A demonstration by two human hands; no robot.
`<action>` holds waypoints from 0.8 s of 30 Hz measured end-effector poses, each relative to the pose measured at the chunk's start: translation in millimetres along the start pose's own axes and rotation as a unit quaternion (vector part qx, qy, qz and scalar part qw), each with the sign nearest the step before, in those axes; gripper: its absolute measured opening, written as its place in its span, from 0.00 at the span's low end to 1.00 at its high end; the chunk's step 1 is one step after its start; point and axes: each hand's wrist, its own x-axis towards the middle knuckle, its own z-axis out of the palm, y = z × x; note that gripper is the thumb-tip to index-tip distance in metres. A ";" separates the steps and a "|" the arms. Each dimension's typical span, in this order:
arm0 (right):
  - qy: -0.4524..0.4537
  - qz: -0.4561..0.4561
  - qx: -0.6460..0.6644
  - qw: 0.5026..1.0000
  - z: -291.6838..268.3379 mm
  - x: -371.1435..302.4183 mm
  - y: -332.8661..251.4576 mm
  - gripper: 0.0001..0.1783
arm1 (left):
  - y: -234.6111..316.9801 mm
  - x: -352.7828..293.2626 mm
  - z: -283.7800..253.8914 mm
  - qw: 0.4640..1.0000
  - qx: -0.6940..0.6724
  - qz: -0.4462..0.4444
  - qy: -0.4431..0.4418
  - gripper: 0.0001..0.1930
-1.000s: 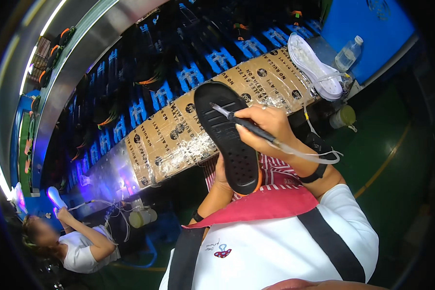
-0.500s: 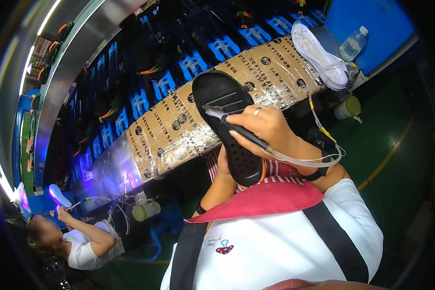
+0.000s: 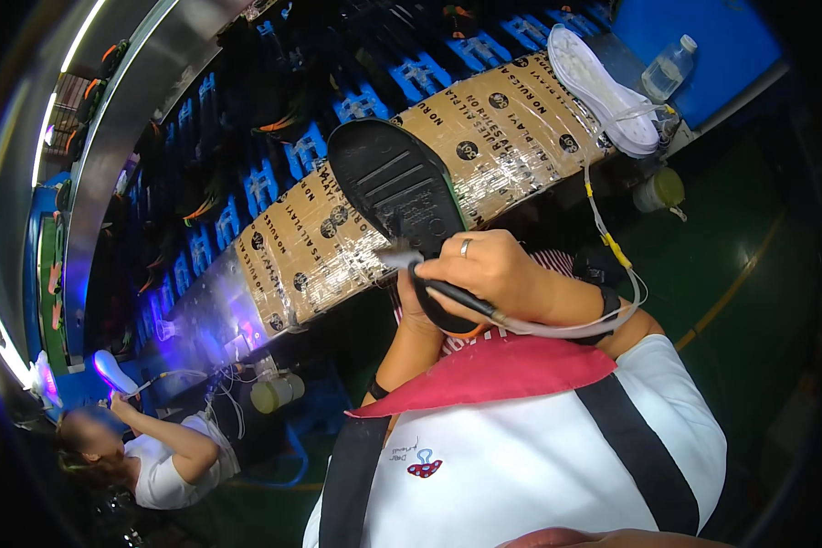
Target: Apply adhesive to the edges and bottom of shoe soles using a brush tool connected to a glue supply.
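Note:
A black shoe sole (image 3: 395, 183) with ridges across its wide end lies tilted over the cardboard-covered bench edge, its narrow end toward me. My left hand (image 3: 415, 306) grips that near end from the left side and below; part of its fingers is hidden. In my right hand (image 3: 493, 274), fingers closed, is a brush (image 3: 461, 297) with a black handle and pale, dark-tipped bristles. Those bristles are at the sole's left edge, near my left hand; whether they touch it I cannot tell. A clear tube (image 3: 557, 328) runs from the handle's back end past my right wrist.
Flattened cardboard (image 3: 511, 137) under clear wrap covers the bench. At its right end lie a white sole (image 3: 603, 91) and a clear bottle (image 3: 669, 69). Blue racks (image 3: 420, 78) line the far side. A co-worker (image 3: 169, 457) at lower left holds another sole (image 3: 114, 373).
The brush has come down from the sole's middle toward its near end, along the left edge. The sole has shifted left and its surface has turned somewhat. Both hands stay closed.

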 end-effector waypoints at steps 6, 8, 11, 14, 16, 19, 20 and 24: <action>0.054 0.050 0.020 0.997 -9.6 -3.6 5.0 0.14 | 20.3 1.9 -13.3 0.992 0.100 0.013 0.079 0.28; 0.019 0.079 0.025 0.996 -8.4 -7.9 1.9 0.14 | 22.8 3.3 -12.9 0.993 0.055 0.027 0.104 0.31; -0.053 0.017 0.099 0.994 1.6 -15.4 -1.8 0.13 | 18.1 15.0 -2.6 0.978 0.187 0.033 0.088 0.33; -0.040 0.075 0.160 0.984 -7.0 -10.8 -6.7 0.13 | 26.1 19.5 0.4 0.980 0.171 0.051 0.085 0.34; -0.018 0.123 0.131 0.984 -16.6 -6.0 -6.7 0.13 | 30.1 13.4 -2.0 0.978 0.163 0.066 0.116 0.34; -0.055 0.123 0.133 0.982 -8.5 -13.9 -2.4 0.14 | 34.2 20.8 0.3 0.987 0.133 0.055 0.073 0.35; -0.066 0.121 0.143 0.980 -3.3 -18.1 -3.8 0.14 | 34.1 23.6 1.1 0.987 0.133 0.055 0.066 0.35; -0.057 0.053 0.187 0.979 7.6 -19.9 -3.5 0.14 | 41.7 25.6 -6.0 0.983 0.159 0.069 0.059 0.34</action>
